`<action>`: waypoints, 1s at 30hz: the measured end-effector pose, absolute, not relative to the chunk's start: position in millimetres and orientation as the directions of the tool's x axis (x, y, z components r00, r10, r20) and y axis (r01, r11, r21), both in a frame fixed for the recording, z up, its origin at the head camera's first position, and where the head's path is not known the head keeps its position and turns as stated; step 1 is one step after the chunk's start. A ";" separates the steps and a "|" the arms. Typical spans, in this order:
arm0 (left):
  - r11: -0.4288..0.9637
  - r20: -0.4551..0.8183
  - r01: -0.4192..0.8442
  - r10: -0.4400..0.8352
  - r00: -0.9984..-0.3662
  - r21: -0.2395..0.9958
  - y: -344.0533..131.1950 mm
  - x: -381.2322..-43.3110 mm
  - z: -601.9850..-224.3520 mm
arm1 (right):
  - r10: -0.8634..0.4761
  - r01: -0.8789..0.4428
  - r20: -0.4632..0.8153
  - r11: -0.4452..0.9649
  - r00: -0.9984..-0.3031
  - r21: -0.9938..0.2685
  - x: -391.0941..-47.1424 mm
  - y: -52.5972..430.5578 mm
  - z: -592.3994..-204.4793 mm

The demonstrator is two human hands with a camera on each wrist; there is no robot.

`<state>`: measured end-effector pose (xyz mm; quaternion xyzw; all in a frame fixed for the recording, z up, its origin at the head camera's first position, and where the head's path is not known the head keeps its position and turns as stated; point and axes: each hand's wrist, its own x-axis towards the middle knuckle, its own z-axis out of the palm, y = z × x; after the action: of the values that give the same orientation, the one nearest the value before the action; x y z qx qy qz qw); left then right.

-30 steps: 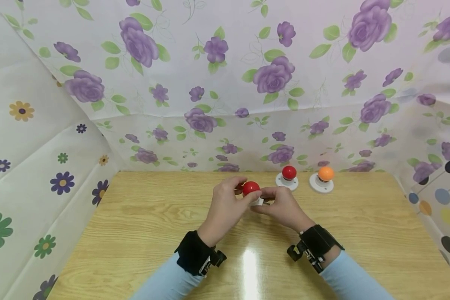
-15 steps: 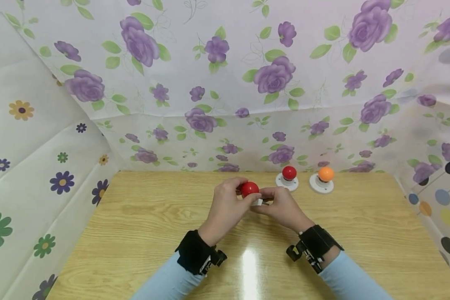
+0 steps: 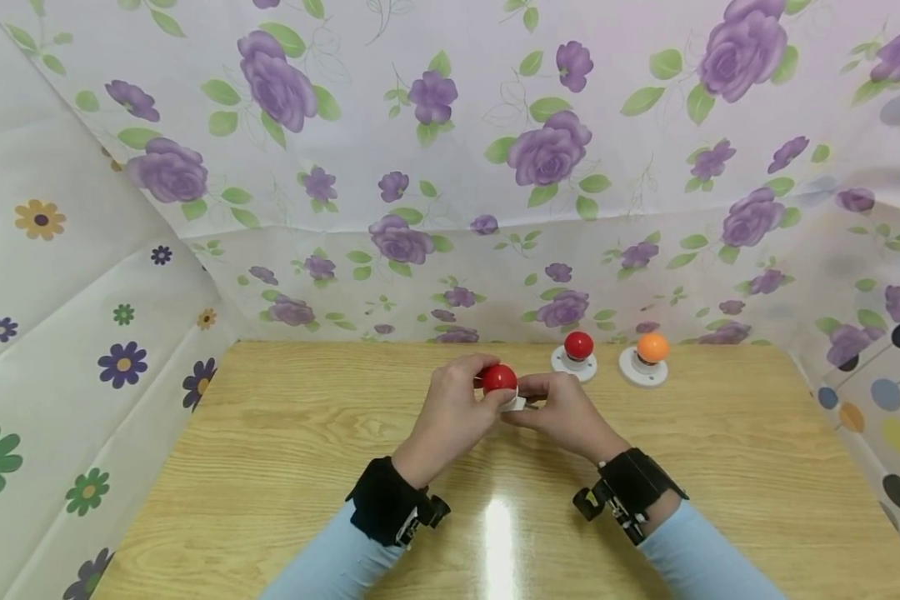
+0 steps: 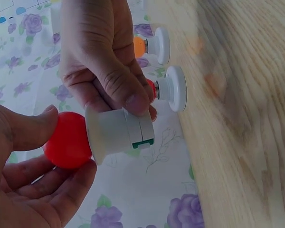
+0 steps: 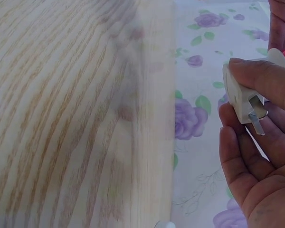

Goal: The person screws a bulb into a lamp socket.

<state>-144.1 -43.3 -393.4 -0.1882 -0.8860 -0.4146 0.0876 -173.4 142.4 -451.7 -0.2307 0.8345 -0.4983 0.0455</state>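
Observation:
Just above the middle of the table, my left hand (image 3: 453, 412) grips a round red light bulb (image 4: 69, 142) between thumb and fingers. The bulb's neck is hidden inside a white plug-in lamp holder (image 4: 111, 133). That holder is pinched at its plug end by my right hand (image 3: 570, 421). Flat metal prongs (image 5: 258, 124) stick out from the holder in the right wrist view. Behind the hands, another red bulb (image 3: 578, 345) stands upright in a round white lamp base (image 3: 574, 371). To its right stands an orange bulb (image 3: 652, 347) in a similar white base (image 3: 645, 375).
A wooden table (image 3: 292, 467) lies under both hands. Flower-printed sheeting (image 3: 390, 150) rises along its back edge, with more at the left and right sides. Black wrist straps with small cameras sit on both forearms.
The held red bulb has shifted very slightly to the left. Both hands keep their grips in nearly the same spot, and the standing bulbs have not moved.

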 end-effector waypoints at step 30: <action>0.558 0.417 0.445 0.187 -0.890 0.700 -39.5 -144.9 -398.0 | -0.368 -0.340 0.189 0.407 -0.910 -0.848 -170.5 140.3 -451.2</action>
<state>-144.9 -39.5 -398.0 -0.1816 -0.8701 -0.4333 0.1491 -170.5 140.3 -451.2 -0.2112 0.8385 -0.5021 0.0139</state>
